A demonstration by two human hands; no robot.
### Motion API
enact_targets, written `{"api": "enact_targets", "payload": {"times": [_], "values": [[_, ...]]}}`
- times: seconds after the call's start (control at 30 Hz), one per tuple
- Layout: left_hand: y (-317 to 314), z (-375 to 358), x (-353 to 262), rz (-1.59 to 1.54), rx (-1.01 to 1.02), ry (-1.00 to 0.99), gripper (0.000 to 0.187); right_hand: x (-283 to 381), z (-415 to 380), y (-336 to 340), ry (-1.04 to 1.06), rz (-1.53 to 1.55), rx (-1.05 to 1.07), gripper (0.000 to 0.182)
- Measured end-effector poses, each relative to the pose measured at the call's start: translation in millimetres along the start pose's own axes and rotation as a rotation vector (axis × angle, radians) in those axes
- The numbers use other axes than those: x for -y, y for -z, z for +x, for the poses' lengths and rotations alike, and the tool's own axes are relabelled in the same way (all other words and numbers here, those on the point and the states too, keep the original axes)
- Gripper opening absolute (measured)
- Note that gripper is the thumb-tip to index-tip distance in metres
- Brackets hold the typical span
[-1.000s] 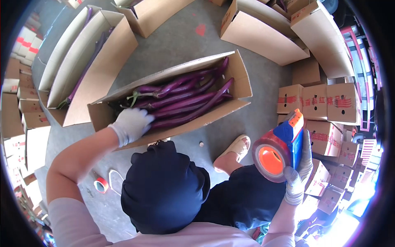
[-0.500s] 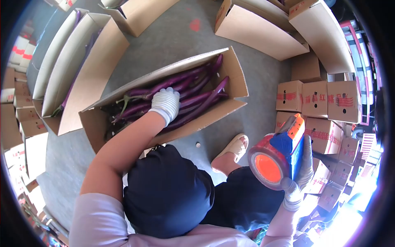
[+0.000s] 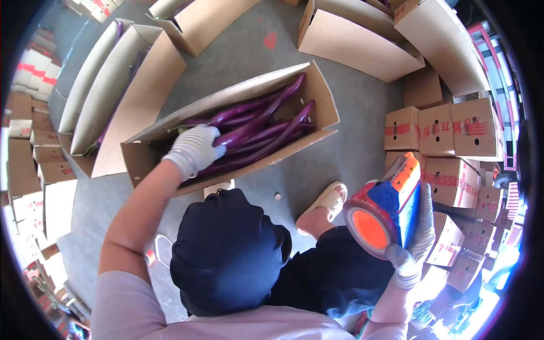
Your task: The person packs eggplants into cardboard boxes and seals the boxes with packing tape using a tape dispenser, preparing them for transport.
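Long purple eggplants fill an open cardboard box (image 3: 229, 97) on the floor in front of me. My left hand (image 3: 194, 148), in a white ribbed glove, reaches into the box's left part. Its fingers curl round the near end of a glossy eggplant (image 3: 243, 134) lying over the others. My right hand (image 3: 416, 241), gloved too, grips a tape dispenser (image 3: 396, 204) off to the right of the box. That dispenser is blue and orange, with a wide roll of tape (image 3: 368, 225) on its side. The stem of the held eggplant is hidden by my left hand.
More open boxes with eggplants stand at the left (image 3: 139, 102), at the top (image 3: 207, 22) and at the upper right (image 3: 357, 48). Closed printed cartons (image 3: 436, 130) are stacked on the right. My dark-clothed knee (image 3: 229, 255) and sandalled foot (image 3: 326, 207) are close to the box.
My left hand has moved left and toward me inside the box, and an eggplant now lies across the others from its fingers. My right hand still holds the tape dispenser.
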State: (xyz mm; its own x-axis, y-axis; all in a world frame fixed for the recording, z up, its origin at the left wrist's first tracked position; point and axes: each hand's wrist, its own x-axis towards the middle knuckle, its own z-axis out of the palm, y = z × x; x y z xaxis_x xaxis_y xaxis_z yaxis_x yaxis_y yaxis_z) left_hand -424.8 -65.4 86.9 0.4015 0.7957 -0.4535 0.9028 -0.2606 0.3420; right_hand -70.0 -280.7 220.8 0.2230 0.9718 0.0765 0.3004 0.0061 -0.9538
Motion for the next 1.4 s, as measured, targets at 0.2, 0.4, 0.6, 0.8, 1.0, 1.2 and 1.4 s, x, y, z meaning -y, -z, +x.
{"api": "enact_targets", "payload": {"times": [0.2, 0.4, 0.6, 0.8, 1.0, 1.2, 1.4], "values": [[26, -50, 41, 0.208, -0.272, -0.006, 0.041, 1, 3, -1, 0.012, -0.032, 0.001, 0.107], [6, -55, 42, 0.226, -0.507, 0.145, 0.039, 3, 7, -9, 0.023, -0.018, 0.036, 0.105], [18, -28, 12, 0.217, -0.611, 0.055, 0.047, 4, 11, -15, 0.012, -0.053, 0.058, 0.107], [-50, -13, 57, 0.406, -0.74, 0.021, 0.076, 2, 12, -14, -0.012, -0.085, 0.017, 0.113], [-59, -23, 57, 0.211, -0.329, 0.055, 0.066, 1, 14, -16, -0.039, -0.092, 0.036, 0.114], [-26, 22, 19, -0.09, -0.385, -0.316, 0.072, 3, 16, -21, -0.052, -0.101, 0.055, 0.114], [-10, 30, 2, -0.252, -0.352, -0.376, 0.055, -1, 14, -19, -0.031, -0.074, 0.009, 0.113]]}}
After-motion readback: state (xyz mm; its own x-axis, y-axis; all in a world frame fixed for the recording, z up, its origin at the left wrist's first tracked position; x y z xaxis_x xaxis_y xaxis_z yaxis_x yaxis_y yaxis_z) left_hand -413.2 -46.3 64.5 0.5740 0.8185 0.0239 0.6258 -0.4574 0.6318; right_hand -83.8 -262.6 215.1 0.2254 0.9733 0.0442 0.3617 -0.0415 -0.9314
